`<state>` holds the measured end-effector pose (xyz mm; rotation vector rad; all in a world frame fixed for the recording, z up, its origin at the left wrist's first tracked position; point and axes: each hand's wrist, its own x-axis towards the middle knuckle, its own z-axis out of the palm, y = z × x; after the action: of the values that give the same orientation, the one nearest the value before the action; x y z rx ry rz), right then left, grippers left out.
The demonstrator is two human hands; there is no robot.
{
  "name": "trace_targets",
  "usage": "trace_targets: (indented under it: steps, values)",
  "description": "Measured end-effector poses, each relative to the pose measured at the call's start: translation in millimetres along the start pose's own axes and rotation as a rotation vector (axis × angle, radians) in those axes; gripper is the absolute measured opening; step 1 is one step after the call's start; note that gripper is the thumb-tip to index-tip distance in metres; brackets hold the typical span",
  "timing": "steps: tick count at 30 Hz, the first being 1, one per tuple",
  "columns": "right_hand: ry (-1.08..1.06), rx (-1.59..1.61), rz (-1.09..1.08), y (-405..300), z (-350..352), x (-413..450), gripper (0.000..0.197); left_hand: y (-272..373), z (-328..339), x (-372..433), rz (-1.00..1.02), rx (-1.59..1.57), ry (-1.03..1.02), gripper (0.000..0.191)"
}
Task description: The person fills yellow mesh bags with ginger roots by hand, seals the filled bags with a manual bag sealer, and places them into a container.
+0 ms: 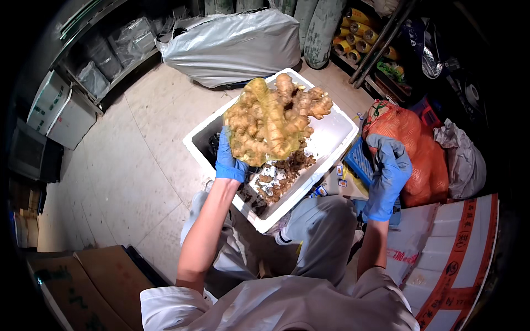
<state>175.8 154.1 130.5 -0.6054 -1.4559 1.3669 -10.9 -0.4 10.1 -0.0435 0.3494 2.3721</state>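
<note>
My left hand (230, 157), in a blue glove, grips a large ginger root (244, 120) from its left underside. A yellow mesh net (271, 120) covers much of it, while knobbly ginger (304, 101) shows bare at the upper right. All this is held over a white foam box (271, 226), which has loose ginger bits and dirt (281, 182) on its bottom. To the right, my blue-gloved right hand (389, 165) is raised in front of an orange mesh sack (426, 165). Its fingers are curled, and whether anything small is between them cannot be seen.
A blue plastic basket (359, 161) and small printed tags (342, 182) lie right of the box. Behind it sits a large silver-wrapped bundle (232, 45). Taped foam boxes (439, 248) stand at lower right, a cardboard box (103, 285) at lower left. Shelving (128, 72) lines the left.
</note>
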Motion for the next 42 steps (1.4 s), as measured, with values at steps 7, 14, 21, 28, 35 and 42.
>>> trace_targets:
  steps: [7, 14, 21, 28, 35, 42]
  values:
    - [-0.392, 0.164, 0.017, -21, 8, 44, 0.015, 18, 0, 0, -0.105, 0.117, -0.142, 0.049]
    - [-1.067, 0.052, 0.242, -24, 60, 59, 0.023, -3, 0, -12, -0.28, 0.148, -0.191, 0.037]
    - [-1.391, 0.099, 0.29, -26, 61, 45, 0.029, -12, -2, -22, -0.302, 0.26, -0.532, 0.035]
    - [-1.538, -0.074, -0.037, -22, 58, 30, 0.039, -14, 3, -26, -0.174, 0.806, -0.444, 0.059]
    - [-1.452, -0.003, 0.022, -14, 52, 15, 0.024, -11, -11, -29, -0.26, 0.525, -0.419, 0.077]
    - [-1.171, 0.116, -0.017, -10, 45, 7, 0.015, -10, -5, -32, -0.227, 0.835, -0.244, 0.075]
